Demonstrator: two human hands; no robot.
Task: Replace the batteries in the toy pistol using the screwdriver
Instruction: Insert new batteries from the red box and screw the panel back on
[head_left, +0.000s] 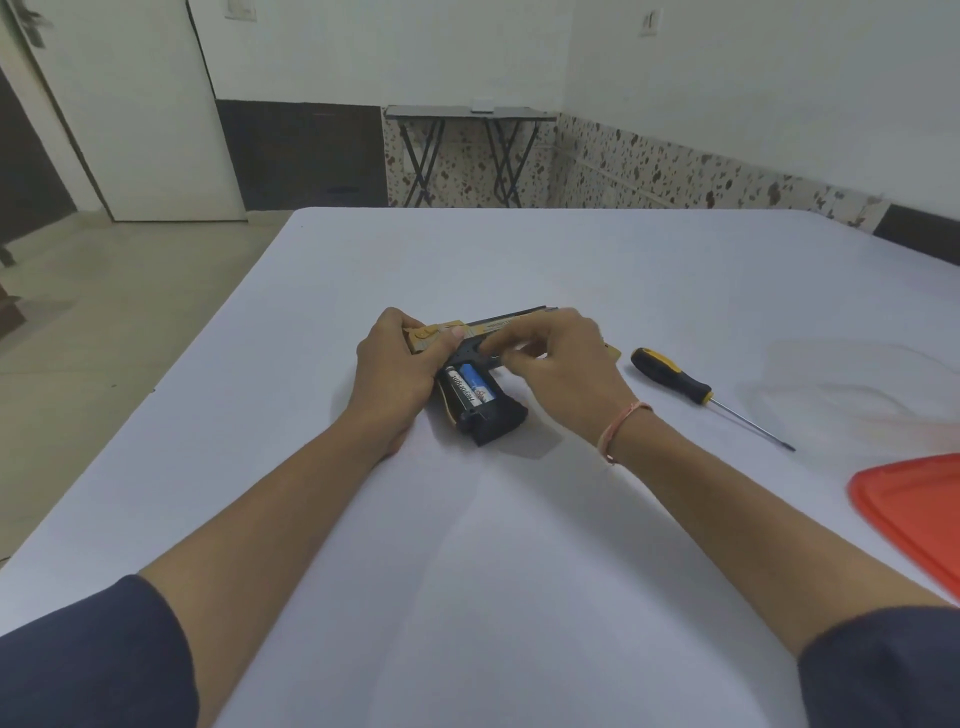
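Observation:
A gold and black toy pistol (485, 415) lies on its side on the white table (519, 545), grip toward me. Its grip compartment is uncovered and shows two batteries (467, 387), one black and one blue. My left hand (400, 371) presses down on the rear of the pistol, thumb on the gold slide. My right hand (563, 356) is over the trigger area with its fingertips pinched together; what they hold, if anything, is blurred. The screwdriver (696, 389), with a black and yellow handle, rests on the table to the right of my right hand, tip pointing right.
A red plastic lid (914, 514) lies at the table's right edge. A faint clear plastic item (857, 379) lies beyond the screwdriver. Two folding tables (467, 150) stand against the far wall. The table's left edge drops to the floor.

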